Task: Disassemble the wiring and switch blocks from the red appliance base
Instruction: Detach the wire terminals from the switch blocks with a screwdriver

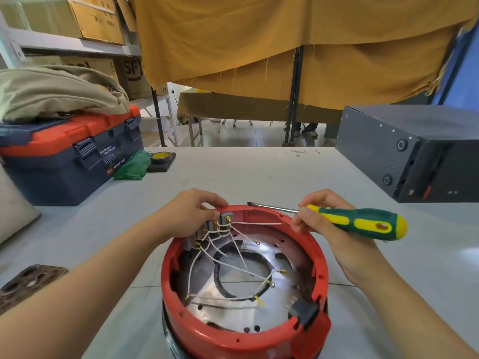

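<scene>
The round red appliance base sits open side up at the near table edge. Grey switch blocks line its far-left inner wall, and white wires with yellow terminals fan from them across the metal floor. My left hand grips the rim and the blocks at the far left. My right hand holds a green and yellow flathead screwdriver lying level above the far rim, blade pointing left; its fingertips also pinch one white wire pulled taut. A dark connector block sits at the near-right rim.
A blue and orange toolbox with a beige bag on it stands at the left. A grey metal case stands at the right. A small black stand with a yellow disc and a green cloth lie beyond. A brown perforated plate lies at the near left.
</scene>
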Demonstrator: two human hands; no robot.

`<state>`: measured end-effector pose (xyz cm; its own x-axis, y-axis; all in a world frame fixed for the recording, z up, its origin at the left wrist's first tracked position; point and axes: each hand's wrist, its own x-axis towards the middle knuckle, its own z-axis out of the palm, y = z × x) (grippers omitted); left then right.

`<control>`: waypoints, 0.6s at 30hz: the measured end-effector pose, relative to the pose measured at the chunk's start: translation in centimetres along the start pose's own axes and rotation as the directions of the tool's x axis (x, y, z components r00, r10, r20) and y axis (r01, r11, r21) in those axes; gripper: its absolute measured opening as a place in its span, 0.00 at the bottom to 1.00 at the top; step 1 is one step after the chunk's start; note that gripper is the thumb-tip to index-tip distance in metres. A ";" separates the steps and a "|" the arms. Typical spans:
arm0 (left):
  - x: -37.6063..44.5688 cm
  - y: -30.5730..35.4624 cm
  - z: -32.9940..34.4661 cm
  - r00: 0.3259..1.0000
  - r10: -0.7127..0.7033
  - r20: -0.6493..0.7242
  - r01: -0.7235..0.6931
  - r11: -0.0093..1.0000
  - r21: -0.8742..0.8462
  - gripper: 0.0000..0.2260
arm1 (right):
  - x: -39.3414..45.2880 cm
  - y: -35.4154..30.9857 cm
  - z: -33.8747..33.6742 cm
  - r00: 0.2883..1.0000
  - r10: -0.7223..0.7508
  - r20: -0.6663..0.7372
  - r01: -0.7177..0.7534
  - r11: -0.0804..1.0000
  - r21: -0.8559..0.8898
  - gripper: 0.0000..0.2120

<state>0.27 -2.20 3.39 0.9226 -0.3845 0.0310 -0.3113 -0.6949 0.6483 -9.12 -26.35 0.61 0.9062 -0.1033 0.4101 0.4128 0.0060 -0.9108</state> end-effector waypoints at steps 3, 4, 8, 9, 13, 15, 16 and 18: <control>1.1 0.7 0.9 0.998 0.069 -0.010 -0.067 0.990 0.122 0.13 | 0.0 0.0 0.0 1.000 -0.007 0.000 0.007 1.000 0.001 0.04; 1.3 0.9 1.1 0.996 0.089 -0.007 -0.087 0.987 0.133 0.13 | -0.1 0.0 -0.1 1.000 -0.009 -0.004 0.009 1.000 -0.004 0.03; 1.7 1.5 2.1 0.990 0.142 0.022 -0.144 0.975 0.167 0.15 | -0.1 -0.2 -0.1 1.000 -0.013 -0.019 0.013 1.000 -0.013 0.05; 1.7 1.6 2.2 0.985 0.169 0.031 -0.172 0.966 0.193 0.15 | -0.1 -0.3 -0.1 1.000 -0.014 -0.023 0.014 1.000 -0.008 0.07; 1.8 1.8 2.4 0.971 0.232 0.057 -0.239 0.944 0.225 0.15 | -0.2 -0.4 -0.3 1.000 -0.014 -0.019 0.013 0.999 -0.045 0.08; 1.7 1.9 2.3 0.968 0.239 0.083 -0.251 0.941 0.226 0.15 | -0.3 -0.3 -0.4 1.000 -0.013 -0.021 0.012 0.998 -0.056 0.08; 1.7 2.0 2.2 0.966 0.241 0.098 -0.258 0.939 0.228 0.15 | -0.3 -0.3 -0.4 1.000 -0.014 -0.024 0.012 0.998 -0.059 0.08; 1.7 2.1 2.2 0.961 0.249 0.124 -0.271 0.935 0.228 0.15 | -0.2 -0.3 -0.5 0.999 -0.016 -0.034 0.014 0.998 -0.069 0.09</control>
<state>0.68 -5.65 3.13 0.7807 -0.6173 0.0969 -0.5934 -0.6839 0.4244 -9.52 -26.79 0.81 0.8957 -0.1375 0.4229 0.4180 -0.0644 -0.9062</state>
